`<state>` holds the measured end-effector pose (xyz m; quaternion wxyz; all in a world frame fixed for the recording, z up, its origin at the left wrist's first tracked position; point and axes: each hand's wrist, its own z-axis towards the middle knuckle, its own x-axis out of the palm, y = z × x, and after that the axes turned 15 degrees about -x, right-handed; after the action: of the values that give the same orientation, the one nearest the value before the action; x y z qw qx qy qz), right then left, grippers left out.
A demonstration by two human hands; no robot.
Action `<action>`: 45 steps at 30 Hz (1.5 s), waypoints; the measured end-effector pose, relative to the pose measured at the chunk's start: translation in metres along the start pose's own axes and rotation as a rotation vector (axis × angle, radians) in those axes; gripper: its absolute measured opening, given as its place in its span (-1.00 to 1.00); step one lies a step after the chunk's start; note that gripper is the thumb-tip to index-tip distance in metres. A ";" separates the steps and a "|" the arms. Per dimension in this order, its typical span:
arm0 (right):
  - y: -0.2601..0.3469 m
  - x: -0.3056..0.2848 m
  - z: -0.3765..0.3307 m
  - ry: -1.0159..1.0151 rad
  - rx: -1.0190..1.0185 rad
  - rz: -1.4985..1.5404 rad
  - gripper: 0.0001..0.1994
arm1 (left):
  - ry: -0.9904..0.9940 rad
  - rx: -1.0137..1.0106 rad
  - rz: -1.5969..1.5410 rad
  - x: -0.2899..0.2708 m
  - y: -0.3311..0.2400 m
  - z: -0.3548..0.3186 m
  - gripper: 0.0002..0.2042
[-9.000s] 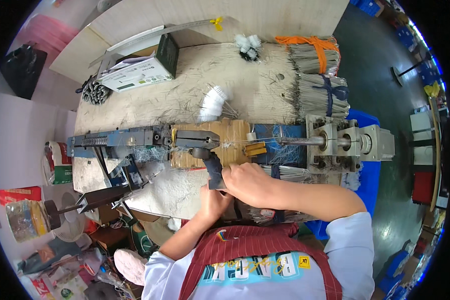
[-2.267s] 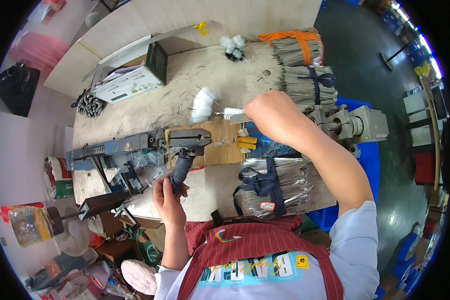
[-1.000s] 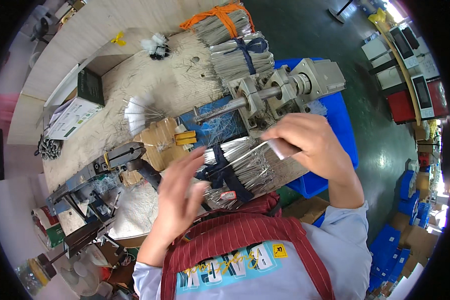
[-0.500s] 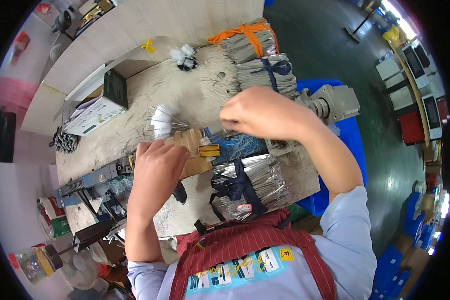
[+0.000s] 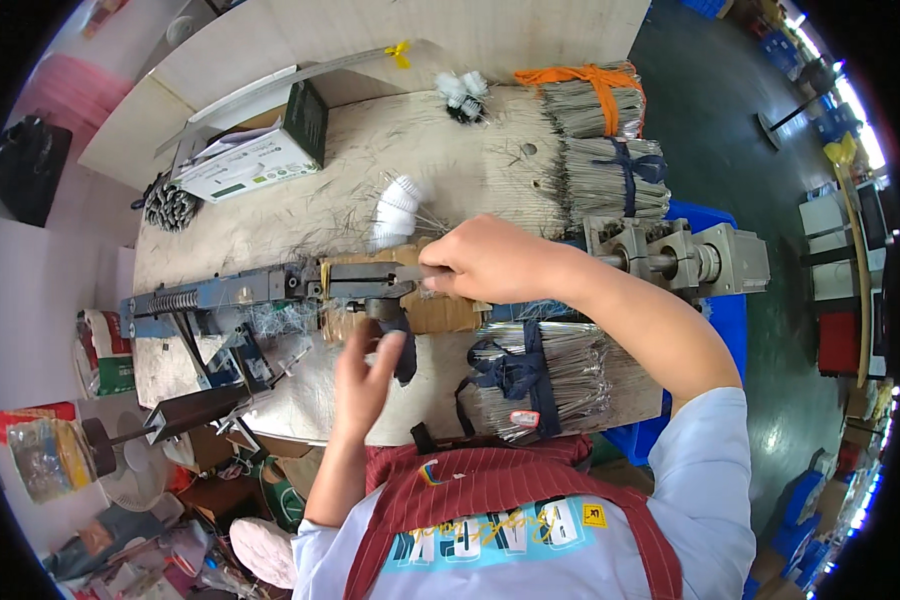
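Note:
My right hand [image 5: 500, 262] is closed in a pinch beside the jaw end of a dark metal clamp [image 5: 365, 272]. A small greyish blur shows at its fingertips; I cannot make out what it is. My left hand [image 5: 368, 365], thumb apart from the fingers, is at the dark wrapped handle [image 5: 406, 350] below the clamp, apparently not gripping it. Brown cardboard [image 5: 445, 312] lies under the clamp and right hand. Behind them sits a group of white bristle brushes [image 5: 398, 210] with thin wire stems.
Bundles of metal wires tied with cloth lie right: one orange-tied [image 5: 595, 100], one blue-tied [image 5: 610, 180], another nearer [image 5: 560, 380]. A motor and shaft [image 5: 710, 258] stand at the right edge over a blue bin [image 5: 725, 330]. A carton [image 5: 255, 160] stands back left.
The view has shifted, so the bench appears farther right. My left hand has moved down off the clamp area to beside the handle, uncovering the clamp. My right hand has come closer to the clamp jaw.

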<state>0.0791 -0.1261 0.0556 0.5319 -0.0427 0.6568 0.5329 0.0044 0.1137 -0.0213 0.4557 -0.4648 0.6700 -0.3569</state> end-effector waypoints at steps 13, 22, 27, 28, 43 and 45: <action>0.009 0.019 -0.001 -0.192 -0.010 -0.152 -0.81 | 0.415 -0.223 -0.462 0.026 0.000 -0.002 -0.69; 0.012 0.023 0.002 -0.187 0.068 -0.138 -0.87 | 0.394 -0.158 -0.237 0.013 0.003 0.006 -0.67; 0.004 0.024 0.002 -0.151 0.060 -0.162 -0.85 | 0.314 -0.109 -0.083 0.012 0.002 0.007 -0.66; 0.004 0.023 0.002 -0.136 0.082 -0.126 -0.84 | 0.232 -0.071 0.091 0.004 0.000 0.008 -0.64; 0.017 0.026 0.004 -0.143 0.061 -0.288 -0.85 | 0.523 -0.526 -0.322 0.036 -0.044 -0.038 -0.70; 0.045 0.028 -0.011 -0.355 -0.149 -0.620 -0.80 | 0.478 -0.468 -0.592 0.053 -0.024 -0.048 -0.78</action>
<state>0.0319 -0.1007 0.0632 0.7692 -0.1851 0.4696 0.3918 -0.0413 0.0588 0.0017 0.0486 -0.6316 0.6572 -0.4084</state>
